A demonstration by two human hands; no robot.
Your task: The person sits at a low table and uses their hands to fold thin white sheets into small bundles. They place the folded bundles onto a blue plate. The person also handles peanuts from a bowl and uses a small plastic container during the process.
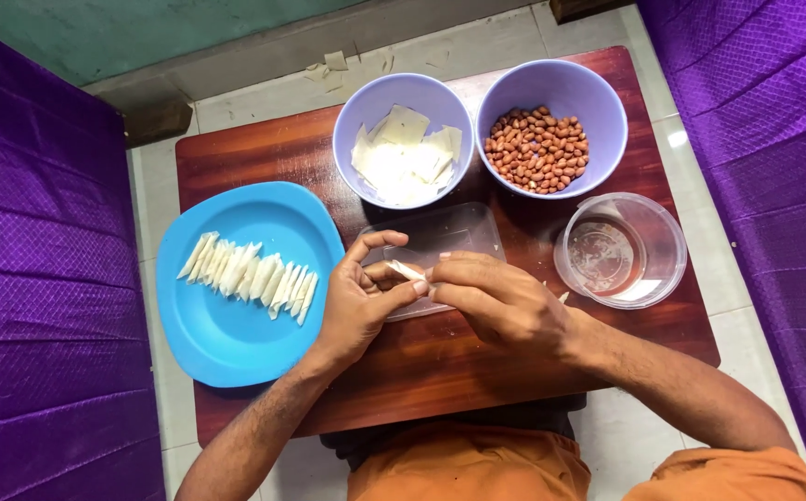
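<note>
1. Your left hand (356, 301) and right hand (496, 301) meet at counter (264, 148) centre, fingers pinched together on one pale folded wrapper (406, 271).
2. Wrapper: long axis runs left-right, bridging both hands.
3. Blue plate (217, 343) of finished cones: left, nearer your left hand.

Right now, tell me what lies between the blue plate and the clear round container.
In the head view, both hands, left hand and right hand, pinching a pastry strip over a clear lid, between blue plate and clear container.

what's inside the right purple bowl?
The right purple bowl holds a heap of reddish-brown peanuts. Whatever lies beneath the top layer is covered.
</note>
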